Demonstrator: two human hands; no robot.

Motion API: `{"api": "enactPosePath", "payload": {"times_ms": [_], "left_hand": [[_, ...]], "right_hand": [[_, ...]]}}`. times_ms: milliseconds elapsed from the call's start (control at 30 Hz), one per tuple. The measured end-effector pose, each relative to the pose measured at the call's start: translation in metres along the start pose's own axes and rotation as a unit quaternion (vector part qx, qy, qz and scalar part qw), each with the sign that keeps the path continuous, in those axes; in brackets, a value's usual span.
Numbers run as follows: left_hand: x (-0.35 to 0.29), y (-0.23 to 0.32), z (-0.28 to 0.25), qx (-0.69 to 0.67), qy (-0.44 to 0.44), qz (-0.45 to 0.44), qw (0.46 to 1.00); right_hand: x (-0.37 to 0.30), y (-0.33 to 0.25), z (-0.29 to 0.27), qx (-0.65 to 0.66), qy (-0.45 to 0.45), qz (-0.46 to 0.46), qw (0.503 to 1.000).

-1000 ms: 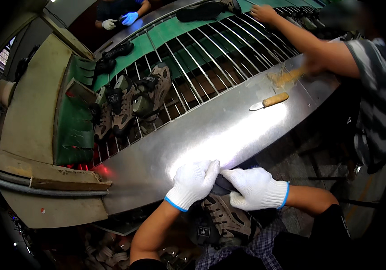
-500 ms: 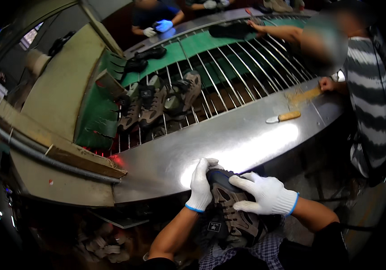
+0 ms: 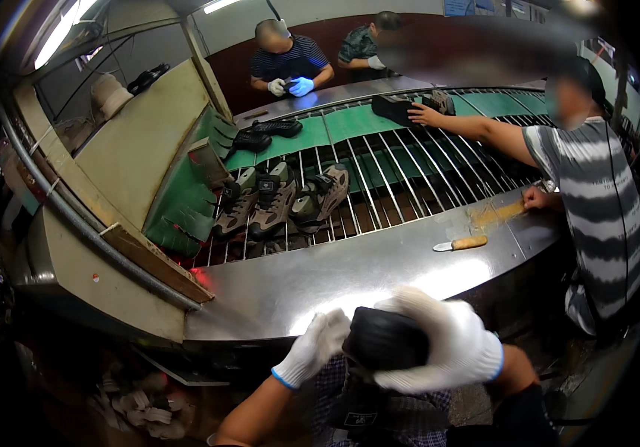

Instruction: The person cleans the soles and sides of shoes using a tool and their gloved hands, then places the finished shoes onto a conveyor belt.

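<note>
Close to my body is a brown and black sneaker point(image 3: 387, 340), its rounded black end raised toward the bench. My right hand point(image 3: 446, 343), in a white knit glove with a blue cuff, wraps round that end from the right, fingers over the top. My left hand point(image 3: 311, 349), gloved alike, is beside the sneaker's left edge with its fingers curled in. Motion blurs it a little, and whatever lies in its fingers is hidden. The sneaker's lower part, with a dark tongue label, sinks into shadow against a checked cloth point(image 3: 329, 380).
A metal bench edge point(image 3: 260, 298) borders a roller conveyor carrying several brown sneakers point(image 3: 271, 201) and black shoes point(image 3: 275, 128). A wooden-handled knife point(image 3: 461, 243) lies on the bench. At right, a person point(image 3: 596, 186) reaches over the rollers. Left stands a beige machine housing point(image 3: 133, 141).
The sneaker has turned so its black end now faces up and its laced side is out of sight. My right hand has shifted around that end; my left has slid off its toe.
</note>
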State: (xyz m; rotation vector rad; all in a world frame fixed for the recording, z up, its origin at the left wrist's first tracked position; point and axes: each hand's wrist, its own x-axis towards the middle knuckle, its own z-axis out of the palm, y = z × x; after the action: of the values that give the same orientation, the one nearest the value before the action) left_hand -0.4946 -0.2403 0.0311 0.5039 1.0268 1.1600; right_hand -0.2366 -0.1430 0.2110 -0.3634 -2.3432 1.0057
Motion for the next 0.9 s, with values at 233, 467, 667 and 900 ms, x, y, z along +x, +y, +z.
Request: {"api": "enactPosePath", "payload": {"times_ms": [233, 467, 667, 900], "left_hand": [[-0.006, 0.010, -0.017, 0.065, -0.046, 0.037, 0.996], [0.021, 0.046, 0.085, 0.664, -0.212, 0.098, 0.710], [0.058, 0.038, 0.111, 0.733, -0.221, 0.108, 0.634], [0.022, 0.013, 0.002, 0.550, -0.083, 0.149, 0.817]], "right_hand": [[-0.071, 0.065, 0.053, 0.522, 0.166, 0.293, 0.784], [-0.130, 0.174, 0.116, 0.600, 0.117, 0.194, 0.767], [-0.035, 0.097, 0.011, -0.077, -0.109, 0.174, 0.976], [-0.222, 0.168, 0.034, 0.272, 0.021, 0.334, 0.902]]}}
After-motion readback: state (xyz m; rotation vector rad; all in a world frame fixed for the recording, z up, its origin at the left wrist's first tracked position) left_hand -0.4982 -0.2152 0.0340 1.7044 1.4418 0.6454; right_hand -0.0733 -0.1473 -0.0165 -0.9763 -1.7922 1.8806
